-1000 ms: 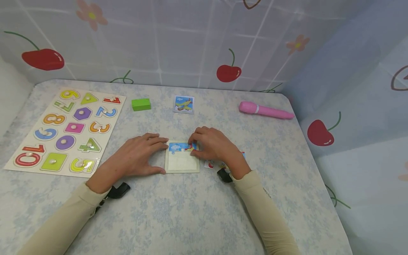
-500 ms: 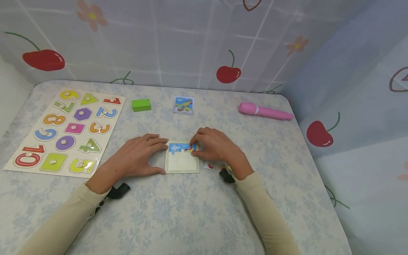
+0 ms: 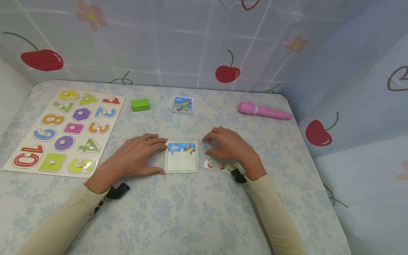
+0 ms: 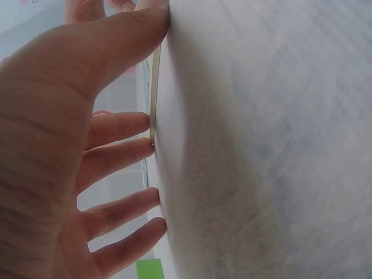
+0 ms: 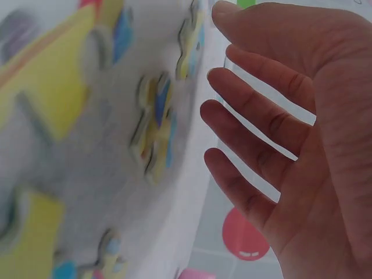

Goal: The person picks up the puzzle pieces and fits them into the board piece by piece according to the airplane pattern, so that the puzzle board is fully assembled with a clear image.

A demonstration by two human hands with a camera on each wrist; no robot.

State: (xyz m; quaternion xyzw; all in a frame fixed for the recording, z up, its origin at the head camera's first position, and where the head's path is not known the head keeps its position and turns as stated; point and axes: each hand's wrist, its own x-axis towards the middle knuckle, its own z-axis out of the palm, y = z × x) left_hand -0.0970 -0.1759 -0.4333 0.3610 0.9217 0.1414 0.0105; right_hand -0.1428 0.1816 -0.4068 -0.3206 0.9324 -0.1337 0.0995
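Observation:
A small jigsaw board (image 3: 182, 163) lies mid-table with its top row filled by joined sky-and-airplane puzzle pieces (image 3: 178, 147); the lower part shows bare backing. My left hand (image 3: 137, 156) rests at the board's left edge, thumb and fingertips spread along it. In the left wrist view those fingertips meet the thin side of the board (image 4: 154, 87). To the right of the board, my right hand (image 3: 227, 144) hovers with fingers spread, holding nothing. Below it lie several loose puzzle pieces (image 3: 208, 163), some partly hidden; the right wrist view shows one yellow-and-blue piece (image 5: 154, 131) near the fingers.
A number-and-shape peg board (image 3: 74, 117) lies at the left. Along the back are a green block (image 3: 140, 105), an airplane picture card (image 3: 183, 105) and a pink pen-shaped object (image 3: 264, 111). A printed curtain (image 3: 185, 42) hangs behind the table.
My right hand has let go of the puzzle piece at the board's upper right corner and moved right, over the loose pieces. The left hand stays at the board's edge.

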